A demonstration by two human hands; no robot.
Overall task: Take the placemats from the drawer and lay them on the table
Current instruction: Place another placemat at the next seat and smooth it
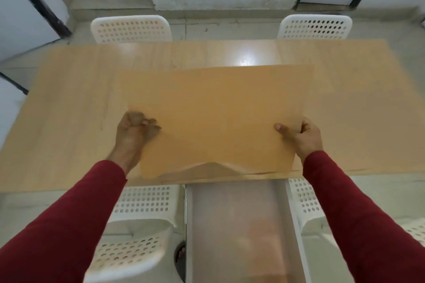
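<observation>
Tan placemat held over our wooden table, left hand and right hand each gripping a side edge.

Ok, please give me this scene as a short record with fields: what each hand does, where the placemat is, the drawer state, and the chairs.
left hand: grips placemat's left edge
right hand: grips its right edge
placemat: held over the table, near edge wavy
drawer: open below the table's near edge
chairs: white, two at the far side
</observation>
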